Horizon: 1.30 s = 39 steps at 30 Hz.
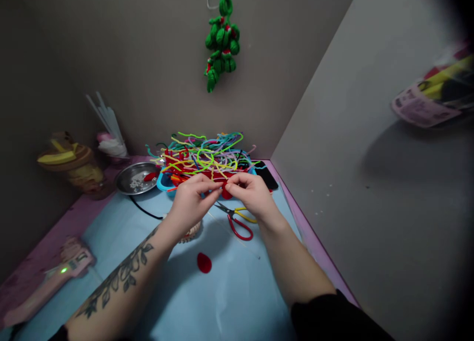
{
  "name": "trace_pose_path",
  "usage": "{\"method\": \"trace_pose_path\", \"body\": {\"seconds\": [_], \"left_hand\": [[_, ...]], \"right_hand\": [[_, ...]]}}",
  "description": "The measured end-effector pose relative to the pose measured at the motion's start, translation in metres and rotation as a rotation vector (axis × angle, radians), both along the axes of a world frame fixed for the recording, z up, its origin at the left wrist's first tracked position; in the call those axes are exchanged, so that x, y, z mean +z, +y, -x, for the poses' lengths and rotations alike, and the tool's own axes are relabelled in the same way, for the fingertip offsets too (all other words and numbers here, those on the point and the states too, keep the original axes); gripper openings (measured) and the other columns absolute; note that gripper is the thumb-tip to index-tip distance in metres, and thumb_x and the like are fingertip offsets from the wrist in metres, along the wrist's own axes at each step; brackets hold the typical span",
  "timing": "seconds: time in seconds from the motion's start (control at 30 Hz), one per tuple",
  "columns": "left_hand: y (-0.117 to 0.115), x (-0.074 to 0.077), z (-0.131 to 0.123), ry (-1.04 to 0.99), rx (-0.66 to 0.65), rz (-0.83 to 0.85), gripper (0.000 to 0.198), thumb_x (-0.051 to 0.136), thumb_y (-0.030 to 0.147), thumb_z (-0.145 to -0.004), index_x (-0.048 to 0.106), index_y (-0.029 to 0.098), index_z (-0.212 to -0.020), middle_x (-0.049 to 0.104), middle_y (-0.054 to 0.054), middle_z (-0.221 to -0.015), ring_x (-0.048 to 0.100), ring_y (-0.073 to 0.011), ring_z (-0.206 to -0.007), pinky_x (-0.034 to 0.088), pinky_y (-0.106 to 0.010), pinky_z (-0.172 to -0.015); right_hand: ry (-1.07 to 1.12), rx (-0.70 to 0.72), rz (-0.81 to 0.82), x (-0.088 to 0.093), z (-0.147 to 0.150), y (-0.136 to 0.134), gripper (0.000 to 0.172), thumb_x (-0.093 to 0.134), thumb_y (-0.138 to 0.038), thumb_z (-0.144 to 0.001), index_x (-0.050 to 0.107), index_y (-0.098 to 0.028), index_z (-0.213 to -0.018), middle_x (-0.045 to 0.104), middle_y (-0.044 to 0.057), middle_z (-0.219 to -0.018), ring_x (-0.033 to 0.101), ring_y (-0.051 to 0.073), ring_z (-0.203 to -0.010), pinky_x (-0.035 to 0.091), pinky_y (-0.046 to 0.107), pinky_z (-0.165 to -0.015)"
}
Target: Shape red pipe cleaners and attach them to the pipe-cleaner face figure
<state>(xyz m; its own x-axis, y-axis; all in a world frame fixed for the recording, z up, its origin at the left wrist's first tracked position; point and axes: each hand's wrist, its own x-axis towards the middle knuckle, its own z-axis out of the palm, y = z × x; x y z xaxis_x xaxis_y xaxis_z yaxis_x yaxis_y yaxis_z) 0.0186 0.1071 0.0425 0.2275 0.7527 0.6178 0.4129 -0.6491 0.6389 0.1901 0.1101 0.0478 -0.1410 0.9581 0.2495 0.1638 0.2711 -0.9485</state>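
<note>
My left hand (194,200) and my right hand (254,195) meet above the mat, thumbs and forefingers pinched. Between their fingertips is a small red fuzzy piece (227,193), partly covered by the fingers. Scissors (237,217) with one red and one yellow handle lie beneath my right hand, their blades apart. Nearer to me, a red petal-shaped piece (204,263) rests flat on the light blue mat (237,291). A pale, beaded-looking round object (191,232) is half hidden behind my left wrist. A thin pale stick (240,241) lies beside the scissors.
Behind my hands stands a blue basket (161,183) heaped with colourful pipe cleaners (207,156). A metal bowl (128,178), a pink glue gun (48,286) with a green light, and a brown-lidded container (79,168) are at left. A black phone (269,177) lies at right.
</note>
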Motion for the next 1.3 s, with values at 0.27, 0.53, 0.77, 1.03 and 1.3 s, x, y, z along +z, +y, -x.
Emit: {"method": "trace_pose_path", "body": {"seconds": [0.27,0.53,0.77,1.03,1.3], "left_hand": [[-0.007,-0.004,-0.014,-0.182,-0.131,0.221,0.026,0.059,0.015,-0.081,0.074,0.021,-0.1,0.067,-0.008,-0.107,0.063,-0.0193,-0.099,0.051,-0.032,-0.085],[0.005,-0.002,-0.004,-0.42,-0.09,0.493,0.023,0.069,0.038,-0.076,0.072,0.015,-0.083,0.07,-0.004,-0.082,0.063,-0.0174,-0.078,0.049,-0.029,-0.075],[0.006,-0.001,-0.003,-0.333,-0.135,0.501,0.023,0.067,0.039,-0.076,0.065,0.015,-0.074,0.064,-0.003,-0.075,0.057,-0.0152,-0.072,0.044,-0.025,-0.067],[0.007,0.001,-0.002,-0.451,-0.268,0.745,0.022,0.068,0.036,-0.071,0.061,0.016,-0.066,0.056,0.002,-0.059,0.042,-0.0086,-0.05,0.032,-0.022,-0.049],[0.003,-0.003,-0.007,-0.451,-0.245,0.793,0.031,0.067,0.043,-0.073,0.058,0.015,-0.065,0.045,0.005,-0.055,0.03,-0.0062,-0.047,0.024,-0.021,-0.046]], "right_hand": [[0.118,-0.132,-0.03,-0.003,-0.001,0.006,0.009,0.063,-0.024,-0.069,0.064,-0.017,-0.064,0.059,-0.002,-0.06,0.049,0.011,-0.057,0.039,0.024,-0.057],[0.101,0.009,0.017,-0.003,0.0,0.004,0.01,0.064,-0.025,-0.071,0.063,-0.017,-0.065,0.061,-0.001,-0.063,0.053,0.011,-0.061,0.042,0.024,-0.061],[0.005,0.075,0.021,-0.003,0.003,0.002,0.011,0.062,-0.023,-0.072,0.062,-0.016,-0.064,0.061,-0.002,-0.062,0.052,0.011,-0.059,0.041,0.023,-0.058],[0.001,0.164,0.036,-0.002,0.0,0.0,0.012,0.062,-0.024,-0.075,0.063,-0.016,-0.066,0.063,0.0,-0.064,0.055,0.012,-0.06,0.043,0.025,-0.061],[-0.014,0.154,0.021,-0.001,0.0,0.0,0.012,0.062,-0.022,-0.074,0.062,-0.017,-0.064,0.062,-0.001,-0.062,0.054,0.012,-0.06,0.043,0.025,-0.061]]}}
